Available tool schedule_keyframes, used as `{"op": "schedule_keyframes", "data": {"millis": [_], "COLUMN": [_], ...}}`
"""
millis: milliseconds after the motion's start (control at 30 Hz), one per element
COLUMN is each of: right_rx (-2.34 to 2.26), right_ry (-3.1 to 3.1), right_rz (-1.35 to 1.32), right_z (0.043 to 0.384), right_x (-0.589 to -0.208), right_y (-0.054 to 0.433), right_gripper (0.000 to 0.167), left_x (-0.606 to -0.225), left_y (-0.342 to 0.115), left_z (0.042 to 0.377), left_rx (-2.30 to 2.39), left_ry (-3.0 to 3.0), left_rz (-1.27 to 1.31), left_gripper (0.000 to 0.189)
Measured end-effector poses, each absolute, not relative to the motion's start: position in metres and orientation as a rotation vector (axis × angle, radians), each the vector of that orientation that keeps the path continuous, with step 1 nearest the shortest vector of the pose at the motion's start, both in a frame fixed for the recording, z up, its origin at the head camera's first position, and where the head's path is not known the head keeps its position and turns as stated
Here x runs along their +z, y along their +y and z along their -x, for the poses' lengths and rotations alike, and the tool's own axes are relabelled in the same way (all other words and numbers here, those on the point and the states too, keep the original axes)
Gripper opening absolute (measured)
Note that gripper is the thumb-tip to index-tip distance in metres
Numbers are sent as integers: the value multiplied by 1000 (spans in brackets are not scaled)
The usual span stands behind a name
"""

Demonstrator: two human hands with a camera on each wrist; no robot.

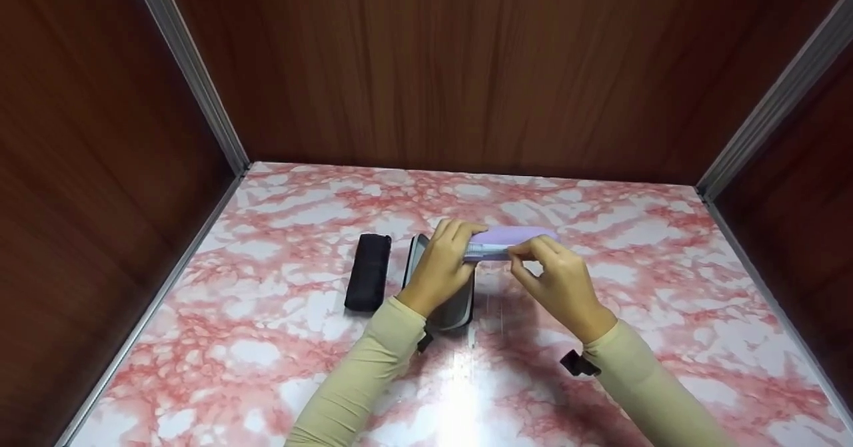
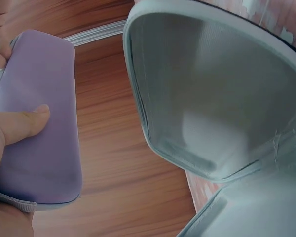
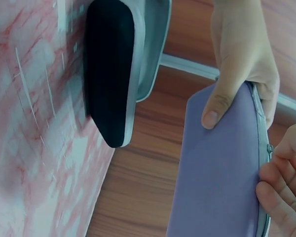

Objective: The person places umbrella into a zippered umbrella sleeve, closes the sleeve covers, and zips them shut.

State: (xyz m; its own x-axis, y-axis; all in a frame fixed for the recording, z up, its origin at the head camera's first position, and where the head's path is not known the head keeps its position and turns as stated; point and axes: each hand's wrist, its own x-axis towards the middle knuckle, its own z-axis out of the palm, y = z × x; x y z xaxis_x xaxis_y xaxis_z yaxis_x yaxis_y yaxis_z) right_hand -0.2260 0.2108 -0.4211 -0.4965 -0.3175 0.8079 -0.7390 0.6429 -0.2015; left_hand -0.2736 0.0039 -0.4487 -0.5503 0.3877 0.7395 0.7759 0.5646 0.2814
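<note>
A purple zippered case [image 1: 512, 234] is held up off the table, its zipper side facing the person. My left hand [image 1: 440, 266] grips one end, with the thumb lying across the broad face in both wrist views. At the zipper edge, my right hand [image 1: 563, 284] pinches the small zipper pull [image 3: 270, 149] between thumb and fingers. Below the left hand sits an opened case [image 1: 454, 312] with a black outside and a grey lining; its inside [image 2: 212, 98] shows in the left wrist view. The left hand and forearm hide part of it.
Left of the opened case lies a closed black pouch [image 1: 368, 274] on the red-and-white marbled table [image 1: 300, 380]. Brown wood-grain panels [image 1: 426, 67] stand behind and at both sides, with metal strips [image 1: 193, 67] at the corners.
</note>
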Motion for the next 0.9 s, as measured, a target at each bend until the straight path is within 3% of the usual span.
{"op": "schedule_keyframes", "data": {"millis": [900], "right_rx": [687], "right_ry": [-2069], "right_rz": [-770], "right_z": [221], "right_x": [-416], "right_y": [231], "right_gripper": [16], "left_x": [-443], "left_y": [-3], "left_z": [272], "left_rx": [-815], "left_ry": [-2142], "left_rz": [923], "left_gripper": [47]}}
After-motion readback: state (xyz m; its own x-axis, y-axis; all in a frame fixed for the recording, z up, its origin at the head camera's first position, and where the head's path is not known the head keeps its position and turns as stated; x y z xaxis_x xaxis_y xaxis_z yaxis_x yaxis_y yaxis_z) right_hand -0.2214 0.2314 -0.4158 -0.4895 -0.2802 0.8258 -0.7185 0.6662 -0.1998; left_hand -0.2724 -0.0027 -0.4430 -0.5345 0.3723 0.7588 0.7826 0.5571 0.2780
